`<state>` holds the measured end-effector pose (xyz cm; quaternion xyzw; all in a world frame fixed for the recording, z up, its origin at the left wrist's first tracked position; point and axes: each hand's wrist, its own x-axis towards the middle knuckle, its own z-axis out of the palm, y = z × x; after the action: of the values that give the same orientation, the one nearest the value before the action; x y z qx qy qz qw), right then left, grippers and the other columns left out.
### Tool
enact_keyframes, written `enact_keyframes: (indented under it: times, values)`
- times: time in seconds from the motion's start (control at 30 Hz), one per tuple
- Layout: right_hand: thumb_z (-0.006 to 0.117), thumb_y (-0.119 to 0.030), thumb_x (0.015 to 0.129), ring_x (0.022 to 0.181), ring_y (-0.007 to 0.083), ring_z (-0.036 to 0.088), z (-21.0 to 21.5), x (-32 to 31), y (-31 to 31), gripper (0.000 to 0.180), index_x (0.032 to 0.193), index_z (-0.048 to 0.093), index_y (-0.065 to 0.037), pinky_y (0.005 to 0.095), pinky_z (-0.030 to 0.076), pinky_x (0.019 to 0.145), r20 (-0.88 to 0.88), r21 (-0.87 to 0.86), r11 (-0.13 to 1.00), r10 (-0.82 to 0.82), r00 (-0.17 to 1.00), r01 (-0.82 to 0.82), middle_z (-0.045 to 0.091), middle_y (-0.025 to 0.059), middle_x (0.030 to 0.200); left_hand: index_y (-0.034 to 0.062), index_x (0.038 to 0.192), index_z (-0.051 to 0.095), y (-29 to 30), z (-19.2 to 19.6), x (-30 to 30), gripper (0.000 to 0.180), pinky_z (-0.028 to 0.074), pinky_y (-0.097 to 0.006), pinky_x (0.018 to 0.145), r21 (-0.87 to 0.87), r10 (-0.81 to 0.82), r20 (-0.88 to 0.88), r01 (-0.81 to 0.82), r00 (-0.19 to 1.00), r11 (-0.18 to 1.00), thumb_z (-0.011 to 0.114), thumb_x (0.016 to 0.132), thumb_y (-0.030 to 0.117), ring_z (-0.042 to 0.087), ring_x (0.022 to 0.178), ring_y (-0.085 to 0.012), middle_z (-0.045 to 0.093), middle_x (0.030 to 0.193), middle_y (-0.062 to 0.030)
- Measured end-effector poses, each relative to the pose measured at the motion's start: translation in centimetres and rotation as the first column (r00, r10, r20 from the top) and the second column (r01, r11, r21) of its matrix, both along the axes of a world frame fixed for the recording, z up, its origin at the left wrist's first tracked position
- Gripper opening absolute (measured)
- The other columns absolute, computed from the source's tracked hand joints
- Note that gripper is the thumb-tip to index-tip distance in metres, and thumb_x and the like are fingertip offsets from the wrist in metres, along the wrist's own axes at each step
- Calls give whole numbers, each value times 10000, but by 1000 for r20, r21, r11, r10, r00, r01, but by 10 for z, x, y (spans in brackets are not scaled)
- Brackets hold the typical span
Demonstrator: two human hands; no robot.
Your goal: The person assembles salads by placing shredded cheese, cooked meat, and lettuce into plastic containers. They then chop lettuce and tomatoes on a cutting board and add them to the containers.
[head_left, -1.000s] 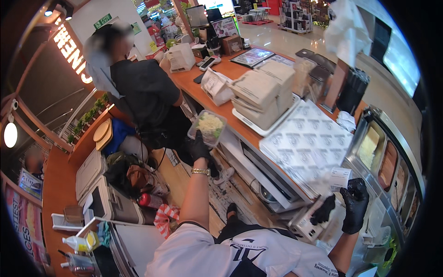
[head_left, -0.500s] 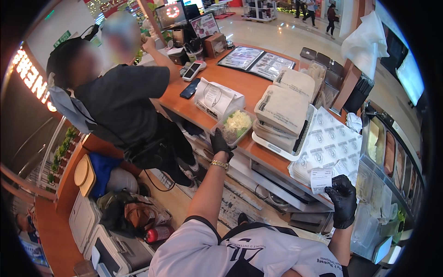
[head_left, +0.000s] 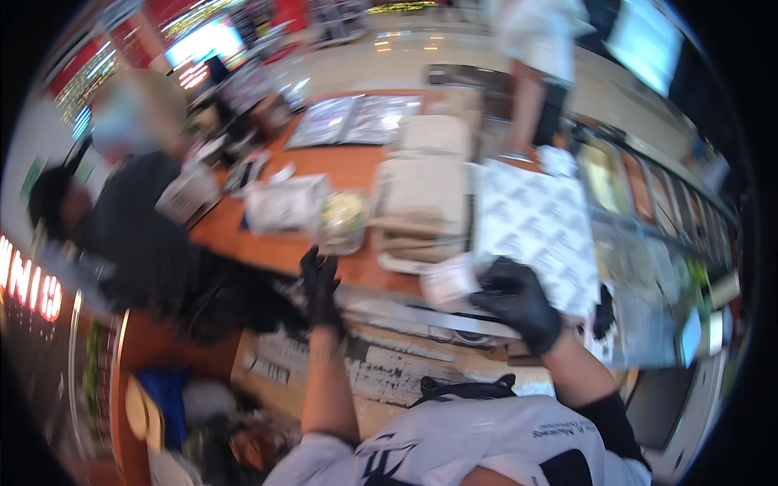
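Observation:
My left hand [head_left: 321, 290], in a black glove, is just off the counter's near edge with its fingers up and apart, holding nothing. Beyond its fingertips stands a clear plastic container [head_left: 344, 222] with shredded pale-yellow and green food, next to a white paper bag [head_left: 285, 202]. In my right hand [head_left: 519, 301], also gloved in black, a small white paper slip [head_left: 450, 282] is pinched. The slip hangs in front of a stack of brown paper packets [head_left: 421, 190]. Right of that stack, printed wrapping paper sheets [head_left: 536, 227] lie beyond my right hand. Motion blurs the whole picture.
An open menu [head_left: 354, 120] lies at the back of the orange counter [head_left: 285, 166]. At the left a co-worker [head_left: 134, 227] in dark clothes stands by a second paper bag [head_left: 188, 194]. Food trays [head_left: 636, 186] line the right side. Bags [head_left: 251, 445] sit at the lower left.
My left hand has let go of the clear container, which stays on the counter. My right hand has brought the slip leftward. The view has turned, and a second bag shows beside the co-worker.

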<state>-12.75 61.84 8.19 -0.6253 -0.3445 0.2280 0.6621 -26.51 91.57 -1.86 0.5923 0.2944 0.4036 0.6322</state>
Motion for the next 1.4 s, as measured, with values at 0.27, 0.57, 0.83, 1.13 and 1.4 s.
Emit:
enact_keyframes:
  times: [0.27,0.57,0.83,1.13,1.4]
  values:
    - [780,-201,717,770,223,651,-48,-22,86,317,948,683,-6,351,506,744,-46,168,986,17,999,-9,694,143,844,-6,1238,610,-72,23,-33,351,451,-335,987,33,-124,-89,127,988,991,636,889,11,564,1130,-192,584,1260,-112]
    - [784,-212,755,906,258,629,-68,-5,9,412,1083,641,-8,376,512,791,-30,149,976,-158,987,160,650,138,973,-13,1226,583,154,53,143,343,497,-378,887,668,132,-450,235,883,706,538,914,121,600,1071,-254,601,1189,-172]
    - [640,-33,890,1033,144,601,-94,-28,-218,359,1245,588,-58,314,497,928,-325,58,777,-578,748,626,628,48,1168,-2,1127,629,209,-1,196,298,482,-345,859,718,137,-688,641,712,272,572,834,-7,616,948,-235,664,1010,-115]
    - [579,-242,908,793,87,575,-121,-81,-465,282,1151,676,-137,255,420,661,-150,-300,36,-989,-10,953,688,-20,1061,-77,1163,604,-36,115,134,281,502,-387,960,869,125,209,-243,970,432,508,984,117,606,1107,-264,624,1144,-174]
    - [633,-241,904,810,91,565,-154,-12,-561,293,1152,670,-90,240,428,670,-167,-234,308,-947,274,922,662,-15,1021,71,1260,584,-316,-12,276,548,531,-360,843,420,-329,-616,652,716,632,795,793,266,652,1001,-253,663,1145,-153]
